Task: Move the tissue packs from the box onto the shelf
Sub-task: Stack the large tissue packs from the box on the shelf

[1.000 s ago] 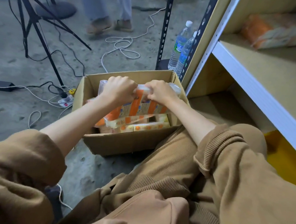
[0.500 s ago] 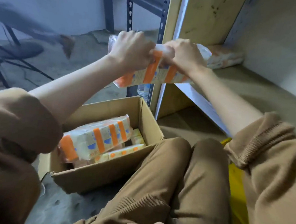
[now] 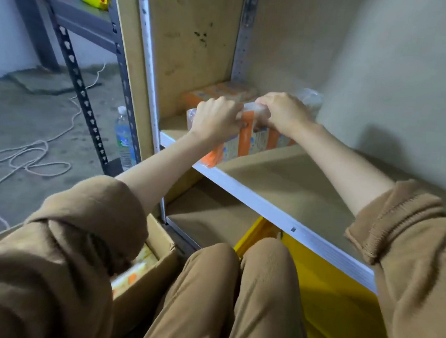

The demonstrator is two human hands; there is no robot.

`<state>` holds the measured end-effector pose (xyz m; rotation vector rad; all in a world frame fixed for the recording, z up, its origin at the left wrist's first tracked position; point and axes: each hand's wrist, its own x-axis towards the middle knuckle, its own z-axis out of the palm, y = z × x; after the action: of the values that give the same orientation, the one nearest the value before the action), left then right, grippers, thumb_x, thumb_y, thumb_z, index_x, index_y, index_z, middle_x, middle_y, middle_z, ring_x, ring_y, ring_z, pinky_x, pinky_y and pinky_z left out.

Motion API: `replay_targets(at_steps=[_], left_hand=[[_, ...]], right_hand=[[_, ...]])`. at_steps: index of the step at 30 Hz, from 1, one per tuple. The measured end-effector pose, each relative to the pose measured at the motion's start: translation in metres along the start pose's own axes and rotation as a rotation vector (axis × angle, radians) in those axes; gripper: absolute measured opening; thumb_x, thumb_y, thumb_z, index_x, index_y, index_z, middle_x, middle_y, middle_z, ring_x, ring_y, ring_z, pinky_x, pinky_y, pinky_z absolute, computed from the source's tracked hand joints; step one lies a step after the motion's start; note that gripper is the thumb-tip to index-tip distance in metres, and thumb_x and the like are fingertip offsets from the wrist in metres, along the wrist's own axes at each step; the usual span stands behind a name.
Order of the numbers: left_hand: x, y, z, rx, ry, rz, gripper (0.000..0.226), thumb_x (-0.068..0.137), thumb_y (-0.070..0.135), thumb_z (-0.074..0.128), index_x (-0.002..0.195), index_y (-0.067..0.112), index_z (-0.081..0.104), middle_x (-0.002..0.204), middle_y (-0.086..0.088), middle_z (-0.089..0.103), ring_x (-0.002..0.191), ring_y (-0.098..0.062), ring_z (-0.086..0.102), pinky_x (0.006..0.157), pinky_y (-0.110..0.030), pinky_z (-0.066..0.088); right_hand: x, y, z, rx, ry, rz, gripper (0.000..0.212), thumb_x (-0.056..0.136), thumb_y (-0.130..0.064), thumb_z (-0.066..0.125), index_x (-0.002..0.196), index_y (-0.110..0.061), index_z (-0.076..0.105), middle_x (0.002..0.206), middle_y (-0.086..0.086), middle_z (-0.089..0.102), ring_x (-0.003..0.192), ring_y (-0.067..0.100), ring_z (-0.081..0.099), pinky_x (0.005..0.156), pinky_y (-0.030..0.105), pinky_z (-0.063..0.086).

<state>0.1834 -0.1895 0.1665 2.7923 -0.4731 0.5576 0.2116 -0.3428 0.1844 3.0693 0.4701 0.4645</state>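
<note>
On the shelf [image 3: 289,178], both hands (left hand [image 3: 215,120], right hand [image 3: 282,112]) grip a tissue pack [image 3: 252,142].

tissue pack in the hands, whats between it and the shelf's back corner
In the head view, another orange tissue pack lies on the shelf board there, behind the held pack.

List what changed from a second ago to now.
The tissue pack went up out of the box and rightward to the shelf, its near corner over the front edge. The left hand and right hand kept gripping its top throughout. Unchanged: other packs still lie in the box, and one pack lies at the shelf's back.
</note>
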Motion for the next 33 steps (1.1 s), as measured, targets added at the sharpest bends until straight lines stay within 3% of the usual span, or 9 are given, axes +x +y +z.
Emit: replay_targets(at_steps=[5,10,16,19,22,25,28,30,33], left_hand=[[0.020,0.010,0.046,-0.025,-0.072,-0.018,0.033,0.087,0.034,0.053,0.112,0.016,0.063,0.109,-0.016,0.066,0.102,-0.039,0.060,0.076,-0.038,0.046],[0.049,0.003,0.055,-0.079,-0.097,-0.128,0.038,0.085,0.036,0.057,0.109,0.007,0.061,0.114,-0.019,0.063,0.106,-0.039,0.058,0.083,-0.040,0.047],[0.064,-0.034,0.079,-0.176,-0.208,-0.346,0.049,0.088,0.039,0.054,0.125,0.008,0.053,0.127,-0.022,0.055,0.117,-0.041,0.052,0.095,-0.042,0.044],[0.057,-0.046,0.087,-0.217,-0.205,-0.233,0.045,0.091,0.035,0.048,0.132,0.013,0.048,0.131,-0.021,0.054,0.118,-0.041,0.051,0.095,-0.043,0.045],[0.049,-0.059,0.078,-0.292,-0.234,0.048,0.045,0.092,0.038,0.049,0.131,0.016,0.049,0.136,-0.010,0.055,0.122,-0.034,0.052,0.098,-0.037,0.043],[0.043,-0.072,0.068,-0.272,-0.528,0.282,0.095,0.069,0.078,0.043,0.141,0.016,0.036,0.150,-0.002,0.035,0.140,-0.021,0.031,0.114,-0.026,0.022],[0.047,-0.078,0.064,0.016,-0.728,0.384,0.120,0.056,0.072,0.065,0.148,0.021,0.008,0.158,0.006,0.004,0.147,-0.011,0.003,0.118,-0.025,0.001],[0.054,-0.079,0.065,0.158,-0.727,0.434,0.115,0.062,0.060,0.070,0.148,0.024,0.001,0.158,0.008,-0.001,0.147,-0.011,0.005,0.121,-0.030,0.007],[0.060,-0.081,0.071,0.299,-0.592,0.484,0.092,0.079,0.044,0.065,0.147,0.028,0.006,0.158,0.007,0.009,0.143,-0.016,0.025,0.112,-0.036,0.034]], right_hand=[[-0.004,0.027,0.037,0.018,-0.100,0.064,0.031,0.082,-0.009,0.058,0.112,-0.006,0.059,0.125,0.014,0.059,0.115,0.033,0.056,0.092,0.042,0.049],[-0.002,0.040,0.054,0.136,-0.027,0.141,0.049,0.081,-0.011,0.063,0.128,-0.006,0.051,0.137,0.010,0.051,0.128,0.026,0.046,0.104,0.037,0.041],[-0.016,0.039,0.076,0.213,-0.117,0.249,0.036,0.086,-0.017,0.060,0.118,-0.001,0.058,0.129,0.016,0.055,0.122,0.029,0.050,0.102,0.039,0.040],[-0.025,0.032,0.088,0.239,-0.240,0.250,0.036,0.090,-0.016,0.056,0.122,-0.001,0.056,0.133,0.014,0.053,0.126,0.027,0.046,0.103,0.032,0.035],[-0.027,0.026,0.105,0.263,-0.303,0.280,0.039,0.089,-0.020,0.055,0.122,0.001,0.055,0.130,0.017,0.054,0.123,0.029,0.048,0.099,0.035,0.041],[-0.028,0.016,0.117,0.309,-0.330,0.312,0.044,0.093,-0.030,0.049,0.130,-0.006,0.050,0.134,0.017,0.051,0.125,0.031,0.048,0.101,0.040,0.043],[-0.027,0.008,0.125,0.336,-0.299,0.349,0.047,0.095,-0.034,0.043,0.132,-0.006,0.046,0.138,0.017,0.048,0.126,0.033,0.047,0.102,0.041,0.041],[-0.026,0.006,0.129,0.335,-0.285,0.367,0.050,0.095,-0.036,0.042,0.135,-0.006,0.043,0.143,0.016,0.043,0.127,0.033,0.045,0.104,0.040,0.040],[-0.025,0.006,0.131,0.340,-0.292,0.366,0.054,0.096,-0.038,0.038,0.141,-0.008,0.035,0.149,0.012,0.034,0.130,0.033,0.041,0.105,0.039,0.037]])
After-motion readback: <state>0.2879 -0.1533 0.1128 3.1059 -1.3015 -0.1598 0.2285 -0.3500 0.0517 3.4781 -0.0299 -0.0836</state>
